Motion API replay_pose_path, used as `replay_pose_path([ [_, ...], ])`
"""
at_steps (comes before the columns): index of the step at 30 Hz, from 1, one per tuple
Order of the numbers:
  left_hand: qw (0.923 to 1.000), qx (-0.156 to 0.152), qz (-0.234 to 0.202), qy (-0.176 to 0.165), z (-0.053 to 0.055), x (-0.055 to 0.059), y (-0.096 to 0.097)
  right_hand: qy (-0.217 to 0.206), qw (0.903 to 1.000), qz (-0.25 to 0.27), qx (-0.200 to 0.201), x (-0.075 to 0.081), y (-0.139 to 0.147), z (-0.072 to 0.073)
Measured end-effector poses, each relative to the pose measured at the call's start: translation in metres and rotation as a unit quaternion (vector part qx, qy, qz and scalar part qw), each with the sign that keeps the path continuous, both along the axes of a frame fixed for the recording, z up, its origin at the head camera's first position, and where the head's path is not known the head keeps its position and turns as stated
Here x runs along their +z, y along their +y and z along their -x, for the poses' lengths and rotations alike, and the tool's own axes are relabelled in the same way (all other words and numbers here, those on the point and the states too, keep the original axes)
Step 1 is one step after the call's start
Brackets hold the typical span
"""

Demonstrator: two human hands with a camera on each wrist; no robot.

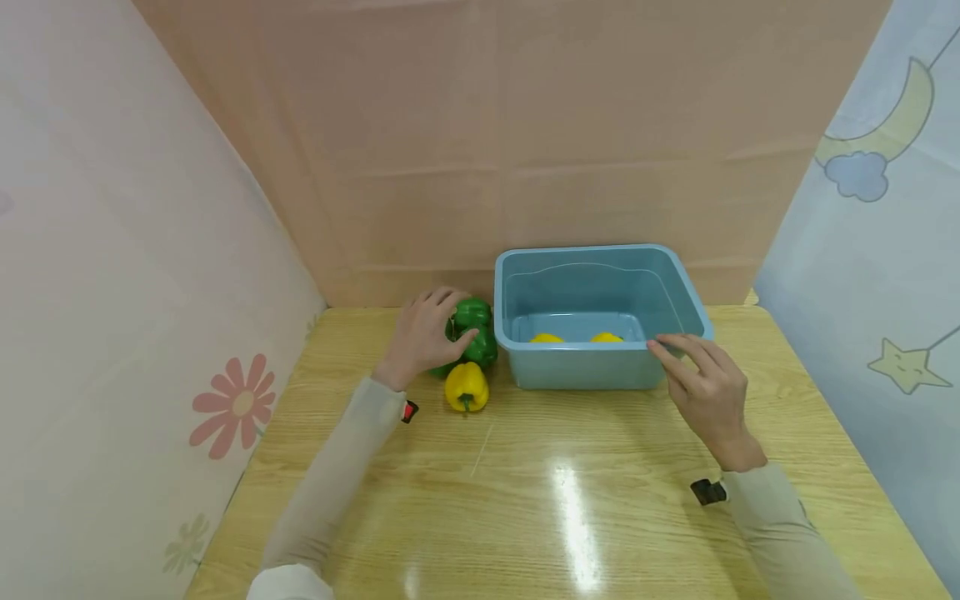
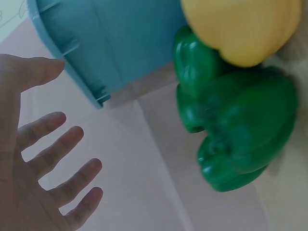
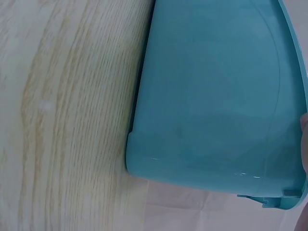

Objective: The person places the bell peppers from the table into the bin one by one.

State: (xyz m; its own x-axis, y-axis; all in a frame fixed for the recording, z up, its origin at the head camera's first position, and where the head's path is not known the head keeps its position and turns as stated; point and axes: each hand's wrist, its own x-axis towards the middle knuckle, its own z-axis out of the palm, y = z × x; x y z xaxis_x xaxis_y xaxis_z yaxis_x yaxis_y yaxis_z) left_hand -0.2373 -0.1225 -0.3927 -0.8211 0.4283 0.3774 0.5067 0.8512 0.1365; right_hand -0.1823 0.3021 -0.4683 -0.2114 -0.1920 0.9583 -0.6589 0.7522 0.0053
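Note:
My left hand (image 1: pixel 427 329) reaches over a cluster of green bell peppers (image 1: pixel 480 346), thumb and fingers spread. In the left wrist view this hand (image 2: pixel 43 159) holds nothing, apart from the green peppers (image 2: pixel 250 120). A yellow bell pepper (image 1: pixel 467 386) lies just in front of the green ones. To their right stands a blue plastic bin (image 1: pixel 585 368), with two yellow bell peppers (image 1: pixel 607 337) partly visible inside. My right hand (image 1: pixel 708 383) holds the bin's rim near its front right corner. The right wrist view shows only a bit of that hand at the bin's edge.
A wood-grain table (image 1: pixel 525 500) carries everything. Behind the bin rises a tan backdrop (image 1: pixel 450 150). Printed panels stand at both sides, with a pink flower (image 1: pixel 242 404) on the left and a star (image 1: pixel 907 367) on the right.

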Motion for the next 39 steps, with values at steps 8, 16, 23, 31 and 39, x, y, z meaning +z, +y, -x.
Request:
replay_pose_path([
  [8,0.9999,0.002,-0.005,-0.013,-0.015,-0.026,-0.003,0.006,0.9999,0.011,-0.004,0.001,-0.002,-0.001],
  [16,0.9991,0.018,-0.017,-0.034,-0.025,-0.049,-0.006,-0.003,1.0,0.008,-0.002,0.004,-0.001,-0.001],
  [23,0.999,0.009,-0.02,-0.039,-0.034,-0.062,-0.006,-0.007,0.9999,0.001,-0.009,0.005,-0.001,-0.002],
  [31,0.9992,-0.002,-0.011,-0.039,-0.037,-0.072,-0.004,-0.011,0.9998,-0.008,-0.013,0.007,0.001,-0.001],
  [39,0.9968,0.001,-0.008,-0.079,-0.041,-0.08,0.003,-0.015,0.9998,-0.007,-0.011,0.007,0.001,-0.002],
])
